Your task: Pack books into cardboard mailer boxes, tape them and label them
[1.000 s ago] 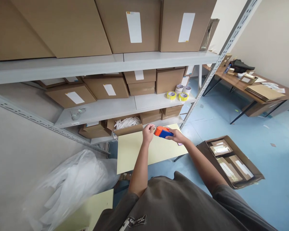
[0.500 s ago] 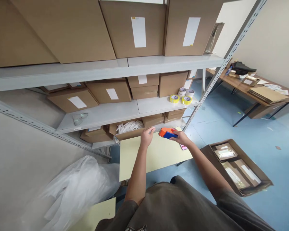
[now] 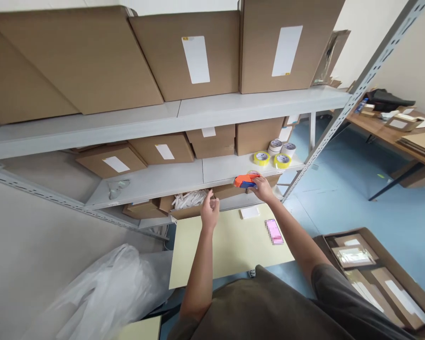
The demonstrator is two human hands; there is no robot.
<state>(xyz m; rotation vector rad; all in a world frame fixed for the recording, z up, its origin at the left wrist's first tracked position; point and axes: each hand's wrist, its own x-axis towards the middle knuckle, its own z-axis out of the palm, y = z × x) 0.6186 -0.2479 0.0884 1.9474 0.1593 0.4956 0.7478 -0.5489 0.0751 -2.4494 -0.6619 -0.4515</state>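
My right hand (image 3: 262, 189) grips an orange and blue tape dispenser (image 3: 244, 181), held up against the front of the lower shelf. A roll of tape shows faintly on top of the dispenser. My left hand (image 3: 210, 211) is raised apart from it with its fingers loose, holding nothing, just in front of a cardboard box of white packing strips (image 3: 189, 199). Below both hands lies a pale yellow board (image 3: 226, 248), carrying a phone with a pixelated pink screen (image 3: 274, 231) and a small white card (image 3: 250, 213).
Grey metal shelving (image 3: 145, 123) holds labelled cardboard boxes, with yellow tape rolls (image 3: 261, 158) and white tape rolls (image 3: 275, 145) on the middle shelf. A white plastic bag (image 3: 102, 293) lies lower left, an open cardboard box (image 3: 371, 274) lower right, and a wooden table (image 3: 386, 127) stands at the right.
My left hand has moved away from the dispenser, down and to the left. My right hand has lifted the dispenser towards the shelf, and my view has shifted, showing more of the board.
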